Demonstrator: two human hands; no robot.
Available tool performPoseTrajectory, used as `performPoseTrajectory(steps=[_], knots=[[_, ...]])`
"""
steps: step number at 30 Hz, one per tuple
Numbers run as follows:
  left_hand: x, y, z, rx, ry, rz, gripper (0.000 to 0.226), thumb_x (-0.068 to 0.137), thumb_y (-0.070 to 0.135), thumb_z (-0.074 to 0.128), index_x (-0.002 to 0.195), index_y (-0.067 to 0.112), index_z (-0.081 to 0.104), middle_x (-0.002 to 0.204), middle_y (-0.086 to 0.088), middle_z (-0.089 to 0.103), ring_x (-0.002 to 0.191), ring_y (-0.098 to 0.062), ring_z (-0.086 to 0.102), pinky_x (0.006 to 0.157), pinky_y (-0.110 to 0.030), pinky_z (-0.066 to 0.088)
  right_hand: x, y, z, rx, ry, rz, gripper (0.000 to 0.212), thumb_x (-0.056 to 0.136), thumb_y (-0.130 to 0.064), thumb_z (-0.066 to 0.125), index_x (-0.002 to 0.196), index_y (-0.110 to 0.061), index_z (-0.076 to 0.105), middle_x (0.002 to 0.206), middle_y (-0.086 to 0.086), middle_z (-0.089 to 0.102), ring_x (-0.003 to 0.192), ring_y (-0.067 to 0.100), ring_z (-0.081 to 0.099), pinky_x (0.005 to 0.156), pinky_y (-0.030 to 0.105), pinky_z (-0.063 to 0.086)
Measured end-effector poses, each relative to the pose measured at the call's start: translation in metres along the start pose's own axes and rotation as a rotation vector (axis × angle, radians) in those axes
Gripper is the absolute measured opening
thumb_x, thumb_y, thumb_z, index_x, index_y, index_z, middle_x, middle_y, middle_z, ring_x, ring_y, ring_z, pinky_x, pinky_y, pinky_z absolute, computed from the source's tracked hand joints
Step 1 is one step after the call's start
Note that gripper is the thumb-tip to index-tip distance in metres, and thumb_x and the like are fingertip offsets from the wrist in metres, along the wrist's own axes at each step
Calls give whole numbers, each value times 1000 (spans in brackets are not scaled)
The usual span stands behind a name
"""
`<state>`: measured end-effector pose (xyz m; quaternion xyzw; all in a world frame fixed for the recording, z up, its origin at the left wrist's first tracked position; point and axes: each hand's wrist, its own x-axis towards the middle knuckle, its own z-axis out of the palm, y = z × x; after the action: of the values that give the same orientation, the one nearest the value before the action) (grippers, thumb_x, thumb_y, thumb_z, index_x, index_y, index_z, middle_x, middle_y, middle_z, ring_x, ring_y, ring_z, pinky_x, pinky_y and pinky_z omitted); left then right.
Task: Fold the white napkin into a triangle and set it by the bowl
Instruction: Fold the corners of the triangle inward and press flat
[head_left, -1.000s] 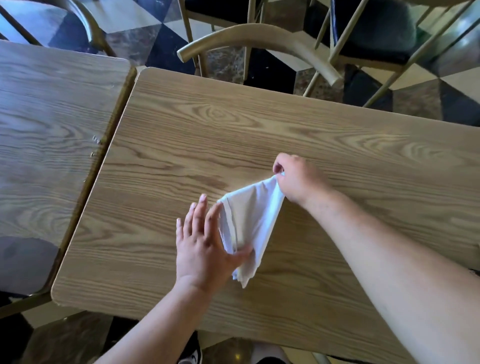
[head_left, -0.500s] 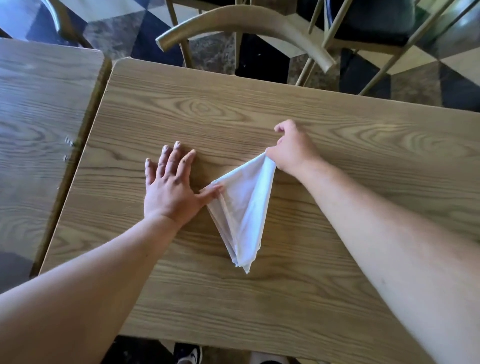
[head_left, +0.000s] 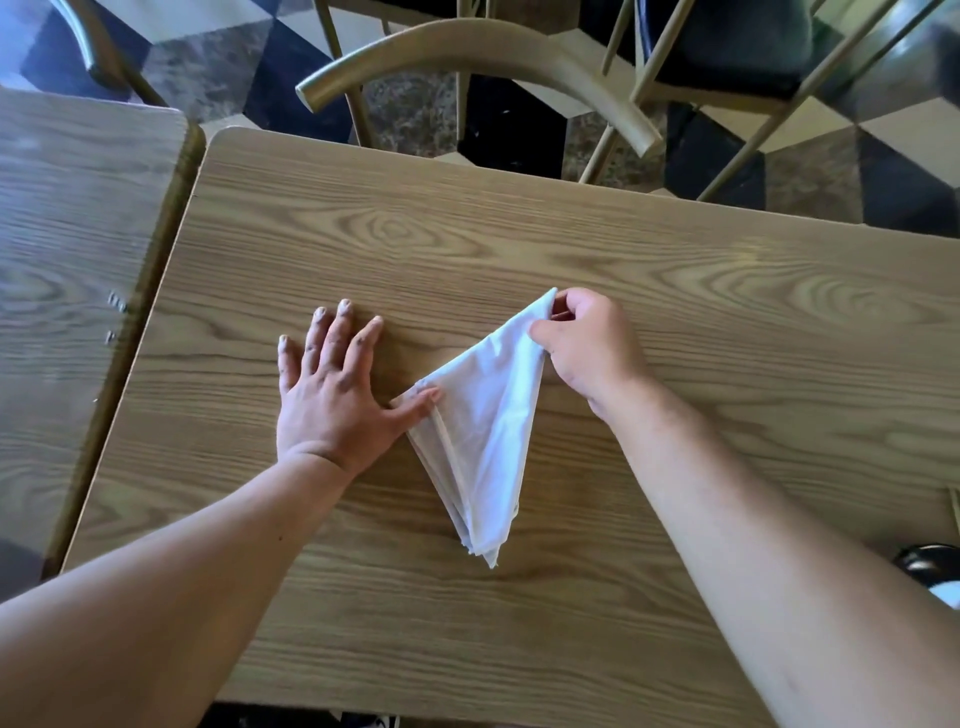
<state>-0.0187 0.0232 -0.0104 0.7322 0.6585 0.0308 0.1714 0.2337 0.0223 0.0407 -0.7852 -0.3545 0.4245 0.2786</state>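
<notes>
A white napkin (head_left: 483, 441) lies folded into a long, narrow triangle near the middle of a wood-grain surface (head_left: 675, 322). Its sharpest point aims toward the person, and layered edges show along its left side. The far corner is lifted slightly off the surface.

The left hand (head_left: 332, 395) rests flat, palm down, with its fingers spread wide on the surface just left of the napkin. Its thumb presses the napkin's left corner. The right hand (head_left: 592, 348) is closed in a pinch, thumb and fingers gripping the raised far corner of the napkin. Both bare forearms reach in from the near edge.

At the right edge of the view, a dark rounded object (head_left: 935, 569) is partly visible; whether it is a bowl cannot be told.
</notes>
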Motion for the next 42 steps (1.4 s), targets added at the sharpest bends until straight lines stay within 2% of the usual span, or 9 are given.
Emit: performPoseTrajectory(steps=[6,10,12,18,23,32,36,38,42], knots=[[-1,-3,2,15,4,33,123,66,104,36,164,29,30,178,-1,12,164,-16,-6,131,-53,-7,-44,-5,-10,-99,24,-263,7,87,-14,67,85,-20,64,68,1,63,57,19,52,57,33,44],[-1,-4,2,17,-7,45,127,64,107,32,164,29,29,179,0,9,164,-16,-8,131,-53,-7,-69,3,-11,-137,59,-370,13,89,-14,69,91,-26,66,65,-13,60,56,9,52,55,16,37],[-2,-5,2,14,-12,53,126,65,107,31,164,30,30,179,-1,9,164,-17,-9,131,-54,-8,-80,11,-9,-184,90,-450,15,88,-13,71,92,-27,66,74,-19,63,70,7,57,66,14,39],[-2,-10,4,-18,12,109,104,80,98,17,159,33,40,178,-4,15,165,-23,-2,130,-58,-4,-109,51,4,-351,99,-735,26,76,2,73,97,-13,67,105,0,71,104,25,64,101,29,45],[-1,-10,5,-22,22,99,91,86,88,24,158,34,42,177,-4,18,165,-24,1,130,-59,-3,-125,87,18,-476,-3,-859,22,79,-11,71,100,-15,69,119,4,70,120,29,61,111,33,44],[-2,-6,4,5,-18,69,110,71,98,37,160,35,36,178,-2,10,164,-20,-6,130,-56,-7,-144,119,37,-742,-161,-812,28,84,-44,68,98,-20,71,126,4,66,128,28,58,112,49,44],[-1,-6,5,40,-42,64,114,67,98,43,162,35,31,179,-2,6,164,-19,-11,130,-57,-7,-143,100,47,-675,-43,-777,28,87,-45,67,92,-18,69,105,1,67,111,29,63,114,48,41],[-1,-6,5,45,-48,62,115,66,98,42,162,35,30,179,-2,6,164,-19,-11,130,-57,-9,-136,84,63,-582,41,-790,30,86,-38,70,105,-15,70,110,5,67,113,32,61,113,47,42],[-1,-6,5,31,-56,64,103,73,86,32,162,34,32,179,-1,6,164,-19,-10,130,-57,-9,-118,49,111,-551,60,-688,80,85,-40,67,153,-6,43,159,19,45,154,39,31,128,54,21]])
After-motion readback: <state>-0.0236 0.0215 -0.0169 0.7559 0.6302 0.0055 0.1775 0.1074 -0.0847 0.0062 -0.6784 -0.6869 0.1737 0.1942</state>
